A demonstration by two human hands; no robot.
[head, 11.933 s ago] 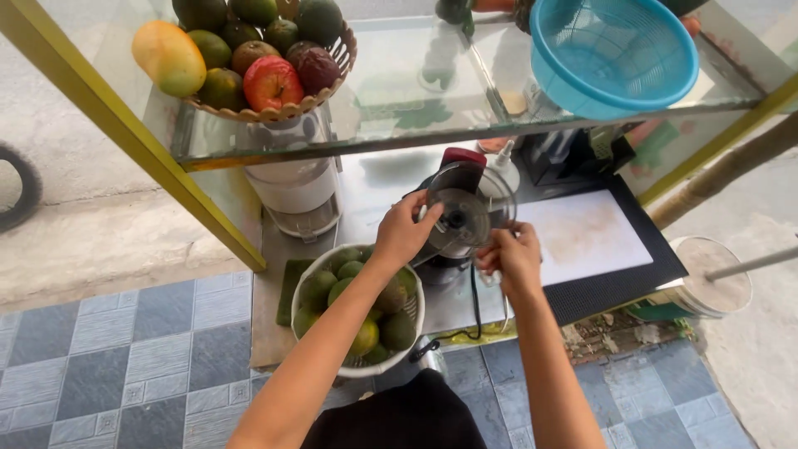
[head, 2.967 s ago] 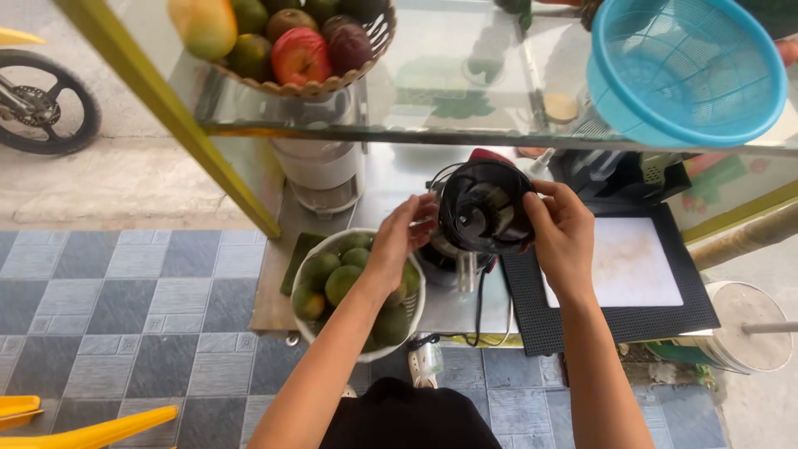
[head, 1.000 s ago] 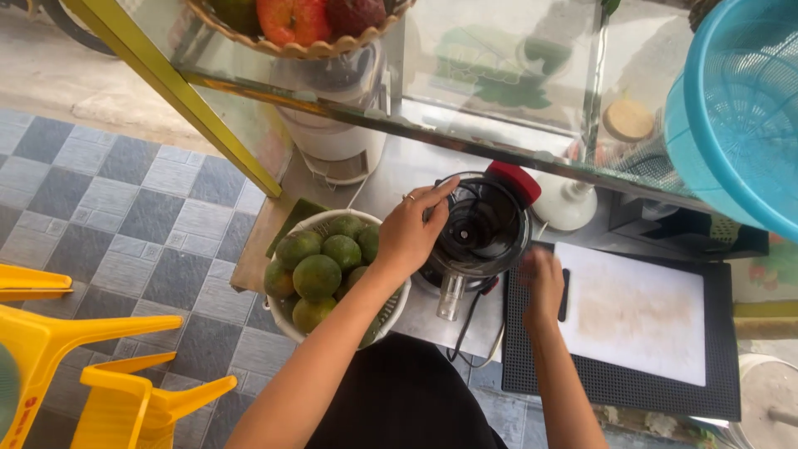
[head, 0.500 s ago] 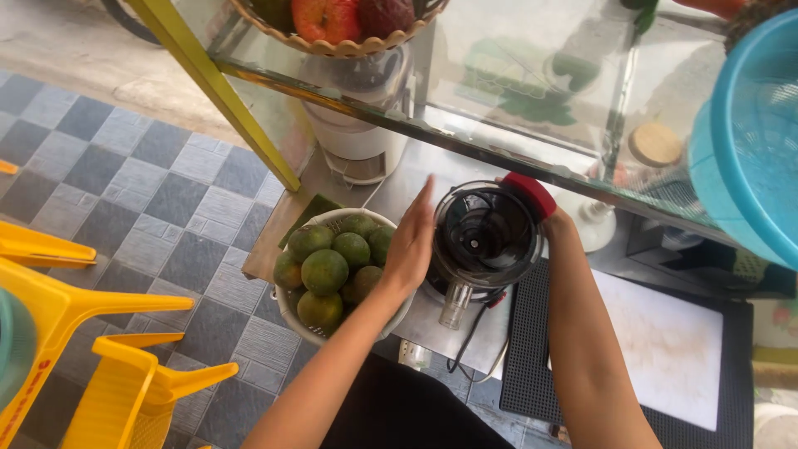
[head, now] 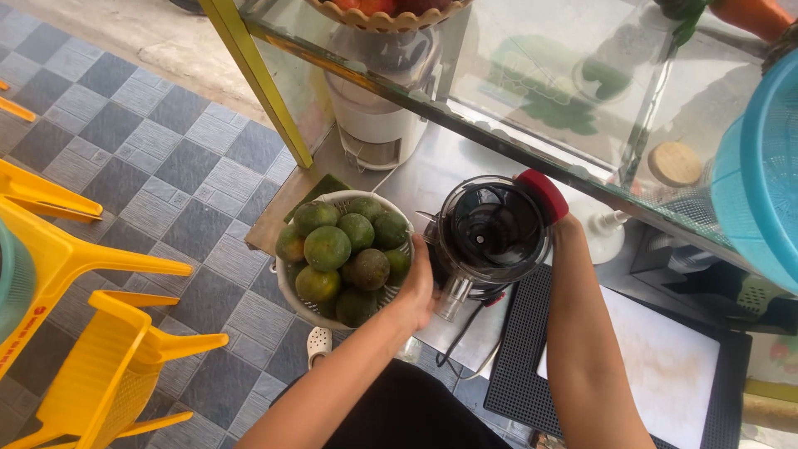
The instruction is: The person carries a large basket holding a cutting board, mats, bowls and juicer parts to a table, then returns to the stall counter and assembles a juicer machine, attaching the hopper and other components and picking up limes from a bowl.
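Left hand (head: 418, 288) lower, beside basket (head: 287, 287)

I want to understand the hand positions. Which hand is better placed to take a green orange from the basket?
Probably the left hand: it rests on the juicer's near side, right beside the basket of green oranges. The right arm reaches behind the juicer, its hand hidden.
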